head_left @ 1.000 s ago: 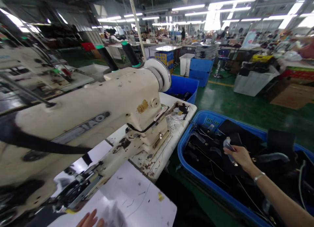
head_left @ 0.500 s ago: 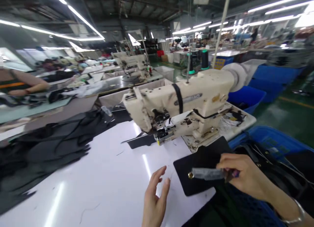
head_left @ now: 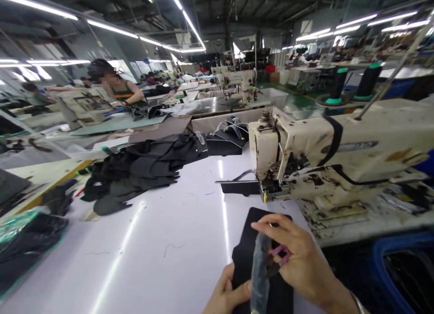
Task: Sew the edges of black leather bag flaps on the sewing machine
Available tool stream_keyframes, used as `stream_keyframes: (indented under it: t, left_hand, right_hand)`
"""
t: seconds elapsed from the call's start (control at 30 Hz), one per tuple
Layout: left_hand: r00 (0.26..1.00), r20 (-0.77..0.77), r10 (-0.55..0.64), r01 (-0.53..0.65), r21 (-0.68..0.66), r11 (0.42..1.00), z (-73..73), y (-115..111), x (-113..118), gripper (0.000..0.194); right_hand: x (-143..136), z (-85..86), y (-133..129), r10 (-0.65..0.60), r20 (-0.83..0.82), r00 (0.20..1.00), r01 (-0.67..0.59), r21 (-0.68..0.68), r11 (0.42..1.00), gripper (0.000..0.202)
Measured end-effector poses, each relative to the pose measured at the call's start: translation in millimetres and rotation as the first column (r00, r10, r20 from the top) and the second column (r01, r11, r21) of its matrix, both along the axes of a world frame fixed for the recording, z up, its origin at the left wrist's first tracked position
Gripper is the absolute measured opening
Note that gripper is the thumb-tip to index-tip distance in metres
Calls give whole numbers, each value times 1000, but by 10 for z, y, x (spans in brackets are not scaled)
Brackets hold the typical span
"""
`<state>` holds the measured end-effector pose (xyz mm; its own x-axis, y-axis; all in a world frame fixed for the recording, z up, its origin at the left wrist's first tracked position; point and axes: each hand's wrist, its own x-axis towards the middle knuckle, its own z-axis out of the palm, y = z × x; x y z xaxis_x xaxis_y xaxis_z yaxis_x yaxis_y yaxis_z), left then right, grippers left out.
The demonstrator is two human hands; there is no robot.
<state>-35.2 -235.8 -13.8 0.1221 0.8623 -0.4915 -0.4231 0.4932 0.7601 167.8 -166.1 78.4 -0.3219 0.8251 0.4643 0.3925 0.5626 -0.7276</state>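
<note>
My left hand (head_left: pixel 228 292) grips the near left edge of a flat black panel (head_left: pixel 243 246), thumb on top. A grey strap handle in clear plastic wrap (head_left: pixel 260 271) lies lengthwise over the panel. My right hand (head_left: pixel 296 250) is above the panel's right side, fingers bent over the top of the handle. A small pink tool (head_left: pixel 282 254) is held in that hand; its working end is hidden. Ahead stands a cream sewing machine (head_left: pixel 339 147), with another black piece with a white edge (head_left: pixel 240 187) lying at its needle area.
Dark cut pieces (head_left: pixel 145 165) are heaped along the table's far left. Black panels with wrapped handles (head_left: pixel 227 140) lie behind the needle area. A blue bin (head_left: pixel 383 260) stands at right. Across the tables, a person (head_left: pixel 124 90) sits at another machine. Loose threads lie on the white tabletop (head_left: pixel 162 228).
The view has swung left. My left hand has gone from open and empty to gripping the black panel. That panel has turned upright and come in front of me, together with my right hand.
</note>
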Motion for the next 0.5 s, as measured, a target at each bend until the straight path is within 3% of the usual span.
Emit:
stream_keyframes:
  t: [0.1, 0.17, 0.27, 0.37, 0.5]
  left_hand:
    - [956, -42, 292, -295, -102, 950, -3, 103, -154, 56]
    - [916, -76, 393, -400, -105, 911, 37, 278, -170, 57]
    - [913, -55, 404, -406, -35, 913, 135, 647, -71, 61]
    - [929, -16, 370, -369, 38, 929, 226, 1019, 68, 62]
    - [936, -24, 350, -345, 112, 932, 275, 1384, 161, 57]
  right_hand:
    - [24, -240, 25, -271, -105, 957, 254, -155, 955, 37]
    - [46, -436, 19, -330, -109, 938, 271, -367, 890, 26]
    - [30, -659, 11, -240, -125, 963, 120, -597, 793, 39]
    - [-7, -729, 68, -258, -113, 960, 130, -635, 761, 45]
    - [-6, -676, 261, -342, -135, 930, 184, -633, 752, 42]
